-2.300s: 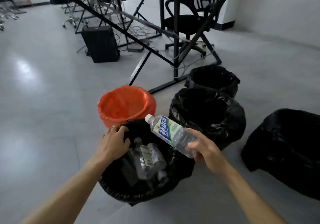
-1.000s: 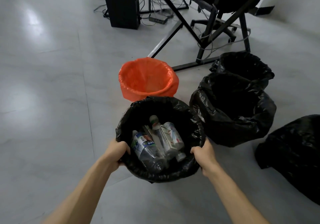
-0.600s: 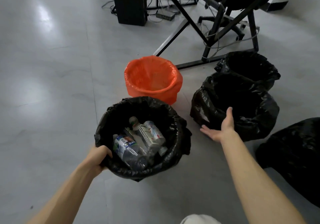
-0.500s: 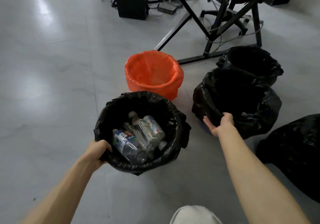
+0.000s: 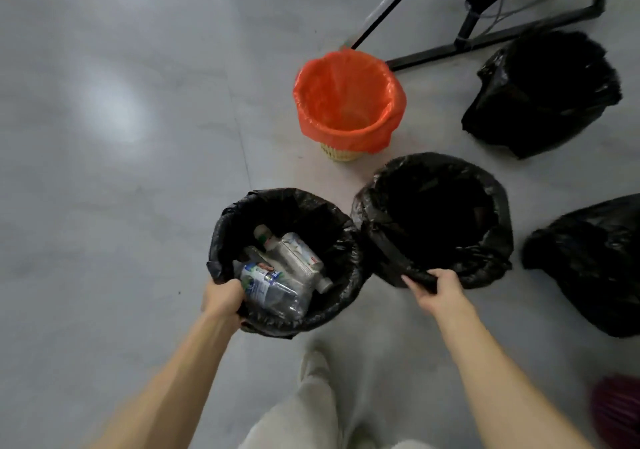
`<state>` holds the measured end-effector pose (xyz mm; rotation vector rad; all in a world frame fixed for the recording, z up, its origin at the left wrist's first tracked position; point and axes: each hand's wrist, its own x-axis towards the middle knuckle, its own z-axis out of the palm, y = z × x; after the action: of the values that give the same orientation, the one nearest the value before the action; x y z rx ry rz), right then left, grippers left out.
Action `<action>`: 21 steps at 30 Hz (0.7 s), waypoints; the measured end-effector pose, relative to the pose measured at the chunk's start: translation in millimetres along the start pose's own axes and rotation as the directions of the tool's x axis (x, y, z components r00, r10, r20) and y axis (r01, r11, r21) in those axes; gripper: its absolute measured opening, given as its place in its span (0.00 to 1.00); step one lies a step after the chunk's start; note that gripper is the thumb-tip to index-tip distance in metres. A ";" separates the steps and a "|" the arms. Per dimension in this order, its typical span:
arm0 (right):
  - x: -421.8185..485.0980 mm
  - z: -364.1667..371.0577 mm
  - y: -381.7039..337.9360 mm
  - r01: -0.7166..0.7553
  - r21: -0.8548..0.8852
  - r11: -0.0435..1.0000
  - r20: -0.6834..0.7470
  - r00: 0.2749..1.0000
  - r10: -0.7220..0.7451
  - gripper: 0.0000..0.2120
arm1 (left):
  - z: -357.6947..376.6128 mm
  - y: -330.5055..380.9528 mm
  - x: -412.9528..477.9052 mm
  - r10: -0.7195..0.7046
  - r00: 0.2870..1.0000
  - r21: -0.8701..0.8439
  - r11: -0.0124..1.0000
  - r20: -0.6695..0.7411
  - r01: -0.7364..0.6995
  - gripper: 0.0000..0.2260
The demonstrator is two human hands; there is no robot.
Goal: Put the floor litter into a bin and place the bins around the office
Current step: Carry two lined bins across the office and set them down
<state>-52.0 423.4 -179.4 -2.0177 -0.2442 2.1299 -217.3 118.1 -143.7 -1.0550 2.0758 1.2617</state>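
Your right hand (image 5: 437, 293) has moved from open air onto the near rim of the empty black-bagged bin (image 5: 498, 206), closed on it. Your left hand (image 5: 221, 301) stays clamped on the near rim of the black-bagged bin of clear plastic bottles (image 5: 228, 220), touching the other.

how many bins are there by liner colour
Black-lined bins: 4 (one holding bottles, gripped by the left hand; one gripped by the right hand; far right; right edge)
Orange-lined bin: 1
Total: 5
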 end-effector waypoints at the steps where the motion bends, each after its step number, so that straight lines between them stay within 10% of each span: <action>1: -25.9 -6.0 3.1 -0.022 -0.031 0.999 -0.036 0.999 0.021 0.06 | -21.6 2.3 -12.8 -0.013 0.999 0.014 1.000 -0.040 0.014 0.21; 7: -202.4 -31.7 3.3 -0.095 -0.279 0.956 -0.107 0.992 0.068 0.05 | -142.7 49.9 -125.2 -0.026 0.983 -0.035 0.999 -0.179 0.020 0.23; 21: -508.0 56.4 -44.9 0.210 -0.529 0.822 0.210 0.971 -0.113 0.08 | -340.7 201.7 -251.1 -0.064 0.980 -0.351 0.936 -0.187 -0.006 0.26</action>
<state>-81.5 338.4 325.8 -1.9712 -1.1359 2.3017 -239.9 -39.2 297.4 -1.4116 2.0079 1.6119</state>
